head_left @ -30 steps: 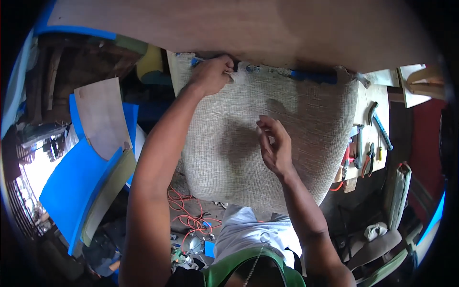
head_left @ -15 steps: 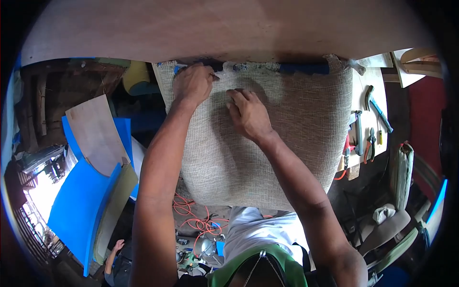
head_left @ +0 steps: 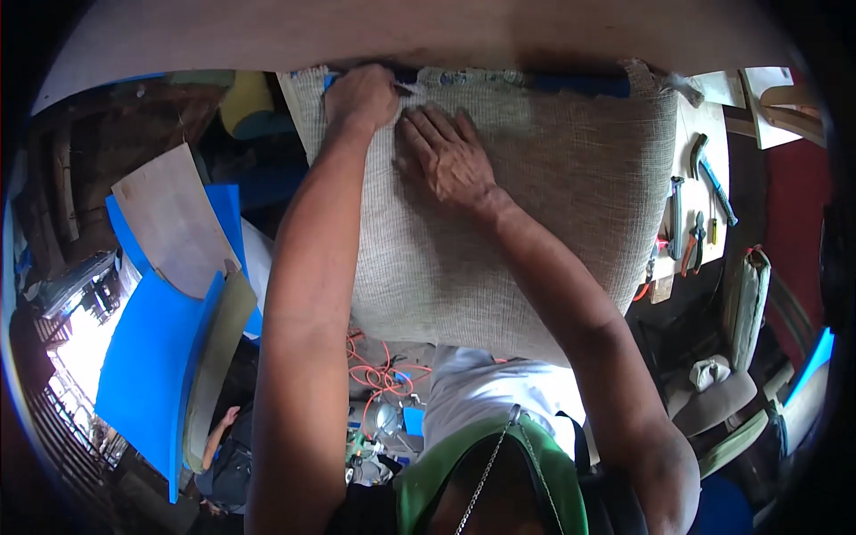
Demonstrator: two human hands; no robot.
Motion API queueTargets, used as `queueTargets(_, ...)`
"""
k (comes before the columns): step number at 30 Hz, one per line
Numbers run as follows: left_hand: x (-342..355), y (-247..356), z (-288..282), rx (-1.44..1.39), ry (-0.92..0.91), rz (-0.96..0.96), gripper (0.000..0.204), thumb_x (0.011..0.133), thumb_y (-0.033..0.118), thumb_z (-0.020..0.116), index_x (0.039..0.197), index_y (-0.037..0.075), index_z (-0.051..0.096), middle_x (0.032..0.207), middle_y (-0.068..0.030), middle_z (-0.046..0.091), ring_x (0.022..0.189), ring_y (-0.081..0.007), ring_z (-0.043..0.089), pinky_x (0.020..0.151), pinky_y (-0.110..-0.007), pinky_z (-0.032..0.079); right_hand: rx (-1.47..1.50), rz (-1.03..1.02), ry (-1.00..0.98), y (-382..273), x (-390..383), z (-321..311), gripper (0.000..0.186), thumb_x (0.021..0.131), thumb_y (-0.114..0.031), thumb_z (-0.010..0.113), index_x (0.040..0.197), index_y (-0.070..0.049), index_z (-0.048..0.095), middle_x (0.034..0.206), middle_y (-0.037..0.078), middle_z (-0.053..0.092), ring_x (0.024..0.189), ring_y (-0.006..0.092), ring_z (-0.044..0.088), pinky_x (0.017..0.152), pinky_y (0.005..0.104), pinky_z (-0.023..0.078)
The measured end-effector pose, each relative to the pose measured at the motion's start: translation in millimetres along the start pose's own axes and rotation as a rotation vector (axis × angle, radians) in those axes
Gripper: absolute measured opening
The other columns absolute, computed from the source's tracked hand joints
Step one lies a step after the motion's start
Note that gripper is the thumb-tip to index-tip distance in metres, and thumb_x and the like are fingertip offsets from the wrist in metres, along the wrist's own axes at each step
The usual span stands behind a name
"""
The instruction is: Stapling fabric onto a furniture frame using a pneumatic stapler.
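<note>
A dim, cluttered workshop lies around the rim of the frame, and a broad pale brown panel [head_left: 428, 36] spans the top edge. The left hand [head_left: 361, 96], above and left of centre, is closed like a loose fist at the far edge of a padded piece, its fingers curled down and mostly hidden; I cannot tell what, if anything, it has hold of. A wisp of white fibre [head_left: 410, 89] shows just beside its knuckles. The right hand [head_left: 448, 159] is near it, slightly lower and nearer the middle, spread open and palm down on the cover, with nothing seen in its grasp

The padded piece [head_left: 553, 205] fills the centre of the frame, wrapped in grey-beige woven cloth. Along its ragged far edge, right of the hands, a dark blue strip [head_left: 580, 85] shows. To the right of it, a light wooden board [head_left: 688, 138] holds a hammer [head_left: 718, 185] with a blue handle, a long dark metal tool [head_left: 676, 214], a thin screwdriver [head_left: 714, 230] and pliers [head_left: 694, 245] with orange grips

At the left of the frame stand a bright blue curved panel [head_left: 147, 343] and a pale wooden curved one [head_left: 174, 218]. At lower left, another person's hand [head_left: 230, 416] shows. An orange cord [head_left: 379, 382] lies coiled below the padded piece
</note>
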State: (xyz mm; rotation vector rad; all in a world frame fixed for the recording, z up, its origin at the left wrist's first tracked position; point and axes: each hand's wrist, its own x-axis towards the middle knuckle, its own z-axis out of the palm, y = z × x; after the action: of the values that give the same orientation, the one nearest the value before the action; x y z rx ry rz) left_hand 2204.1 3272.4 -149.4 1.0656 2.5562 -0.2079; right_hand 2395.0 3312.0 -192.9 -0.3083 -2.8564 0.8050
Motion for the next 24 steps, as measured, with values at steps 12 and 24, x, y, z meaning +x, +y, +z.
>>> queueTargets(12, -33, 0, 11, 0.190, 0.309, 0.255, 0.021, 0.092, 0.024, 0.056, 0.093, 0.014, 0.074, 0.104, -0.0067, 0.071, 0.110, -0.0272, 0.061, 0.093, -0.044, 0.045, 0.032, 0.026, 0.068, -6, 16, 0, 0.058, 0.092, -0.036, 0.046, 0.140, -0.003, 0.046, 0.141, 0.013, 0.050, 0.129, 0.0290, 0.047, 0.115, 0.0539, 0.026)
queueTargets(24, -26, 5, -2, 0.258, 0.139, 0.080, 0.019, 0.088, 0.022, 0.057, 0.097, 0.013, 0.072, 0.103, -0.0047, 0.072, 0.108, -0.0197, 0.060, 0.099, -0.038, 0.036, -0.004, 0.053, 0.039, -5, 23, 6, 0.057, 0.095, -0.035, 0.042, 0.143, -0.003, 0.047, 0.151, 0.014, 0.045, 0.140, 0.0301, 0.040, 0.117, 0.0547, 0.025)
